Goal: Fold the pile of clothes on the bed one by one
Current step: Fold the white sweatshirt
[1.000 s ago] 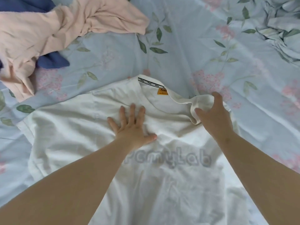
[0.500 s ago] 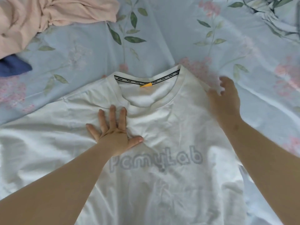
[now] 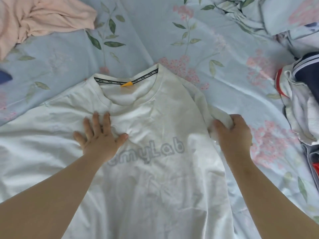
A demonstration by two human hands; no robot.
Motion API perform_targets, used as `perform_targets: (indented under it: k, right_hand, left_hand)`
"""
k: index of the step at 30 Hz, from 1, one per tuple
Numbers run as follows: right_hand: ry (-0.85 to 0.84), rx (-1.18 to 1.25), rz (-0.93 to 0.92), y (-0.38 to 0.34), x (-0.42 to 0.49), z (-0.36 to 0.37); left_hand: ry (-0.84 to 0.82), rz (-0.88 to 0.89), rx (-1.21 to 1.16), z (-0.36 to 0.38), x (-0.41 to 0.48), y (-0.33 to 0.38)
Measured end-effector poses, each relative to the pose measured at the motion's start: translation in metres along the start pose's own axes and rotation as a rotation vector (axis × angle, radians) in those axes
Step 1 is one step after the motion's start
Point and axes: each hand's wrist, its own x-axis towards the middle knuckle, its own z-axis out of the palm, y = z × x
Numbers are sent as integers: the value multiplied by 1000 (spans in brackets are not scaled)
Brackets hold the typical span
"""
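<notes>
Both bare forearms come in from the bottom edge, over a white T-shirt (image 3: pixel 155 195) spread front-up on the bed, hem end nearest the camera, collar pointing away. Grey lettering (image 3: pixel 155 151) runs across the chest, its first letters hidden under the left wrist. Left hand (image 3: pixel 99 138) lies flat on the chest just below the collar, fingers straight and spread, thumb out to the side, palm pressing the cloth, gripping nothing. Right hand (image 3: pixel 233 135) is at the shirt's right edge by the shoulder, fingers curled over a bunched wad of the sleeve fabric, thumb on the near side of it. Fabric wrinkled between the hands. Beyond them, the collar (image 3: pixel 156 83) with a black printed neck tape and an orange tag (image 3: pixel 126 84) inside. Shirt rests on a light blue floral sheet (image 3: pixel 155 31). Right edge: a heap of other clothes (image 3: pixel 300 109), white, navy and red, well apart from the shirt. Left edge: a sliver of a blue garment (image 3: pixel 5 77). Far left: a crumpled pink garment (image 3: pixel 39 18). Far right: bunched floral bedding (image 3: pixel 250 12).
</notes>
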Motion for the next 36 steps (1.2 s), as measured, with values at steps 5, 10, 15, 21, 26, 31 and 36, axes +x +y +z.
perform_targets:
  k: [5,10,15,21,26,31,36]
  right_hand:
    - [-667,6,-245,-28,-41,19]
    - [-351,-259,-246,-5,-47,28]
    - [-345,-609,-384,-2,-30,33]
    - [-211,-132,-222,-2,-11,2]
    - [345,124,402,32,47,-61]
    - [266,-94,489,46,39,-54]
    - [222,30,856,70,15,-26]
  left_hand:
    - [11,8,30,10,-9,-5]
    - [7,25,47,15,-6,-13]
    - [27,24,37,19,-3,-13]
    - [35,19,25,19,-6,-12]
    - [49,8,26,17,-10,-9]
    - [196,-52,-48,17,-19,6]
    - [301,17,-170,27,-35,49]
